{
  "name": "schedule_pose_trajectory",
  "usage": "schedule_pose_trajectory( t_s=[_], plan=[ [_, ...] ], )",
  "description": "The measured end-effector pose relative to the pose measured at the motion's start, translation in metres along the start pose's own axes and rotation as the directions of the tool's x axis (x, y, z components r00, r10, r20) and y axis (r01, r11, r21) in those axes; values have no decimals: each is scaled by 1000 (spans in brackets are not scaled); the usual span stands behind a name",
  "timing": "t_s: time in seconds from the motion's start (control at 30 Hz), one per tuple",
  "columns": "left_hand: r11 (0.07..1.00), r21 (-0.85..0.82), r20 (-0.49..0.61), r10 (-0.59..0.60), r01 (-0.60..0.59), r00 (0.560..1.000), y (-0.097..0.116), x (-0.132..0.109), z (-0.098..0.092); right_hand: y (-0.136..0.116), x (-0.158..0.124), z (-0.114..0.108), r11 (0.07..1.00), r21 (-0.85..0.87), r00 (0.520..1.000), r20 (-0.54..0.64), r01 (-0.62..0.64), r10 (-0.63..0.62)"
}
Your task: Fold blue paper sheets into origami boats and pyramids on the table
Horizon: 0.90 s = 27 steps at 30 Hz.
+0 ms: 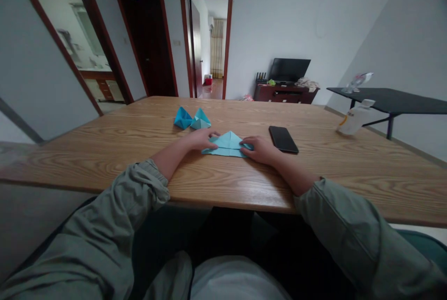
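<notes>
From the head camera I see a black phone [283, 139] lying flat on the wooden table [122, 151], and I place everything else from it. Just left of the phone lies a light-blue folded paper [227, 144], flat on the wood with its point aimed away from me.

My right hand [261, 149] sits between the phone and the paper, close beside the phone. Its fingers are bent in over the paper's right corner and hide it, and I cannot tell whether they pinch it or only press. My left hand [200, 139] is further left of the phone, on the paper's far side. Its fingers lie flat and close together on the left corner.

Left of the phone and further from me, two small blue folded shapes [192, 119] stand touching each other. Well right of the phone a white bottle [354, 118] stands tilted. Beyond the bottle is a black side table [401, 100].
</notes>
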<state>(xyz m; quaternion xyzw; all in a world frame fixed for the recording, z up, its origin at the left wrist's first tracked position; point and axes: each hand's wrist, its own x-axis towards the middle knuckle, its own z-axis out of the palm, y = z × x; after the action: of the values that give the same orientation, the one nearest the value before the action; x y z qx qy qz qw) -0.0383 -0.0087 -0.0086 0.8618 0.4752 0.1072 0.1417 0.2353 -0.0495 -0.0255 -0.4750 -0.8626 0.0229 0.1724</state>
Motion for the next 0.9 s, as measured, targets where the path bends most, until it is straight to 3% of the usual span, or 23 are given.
schedule_pose_trajectory(
  t_s=[0.17,0.4,0.7,0.9],
  plan=[
    [997,13,-30,-81,82,996,-2,12,4,-4,11,8,985,-111,990,-53,-136,131],
    [991,137,-104,17,-3,994,8,13,1,3,22,7,981,10,975,-111,-193,193],
    [999,4,-101,33,-33,994,10,0,-3,19,9,-2,937,168,927,-174,-305,333],
    [997,-72,-86,35,-41,996,4,0,-5,23,11,2,918,264,898,-250,-296,361]
  ],
)
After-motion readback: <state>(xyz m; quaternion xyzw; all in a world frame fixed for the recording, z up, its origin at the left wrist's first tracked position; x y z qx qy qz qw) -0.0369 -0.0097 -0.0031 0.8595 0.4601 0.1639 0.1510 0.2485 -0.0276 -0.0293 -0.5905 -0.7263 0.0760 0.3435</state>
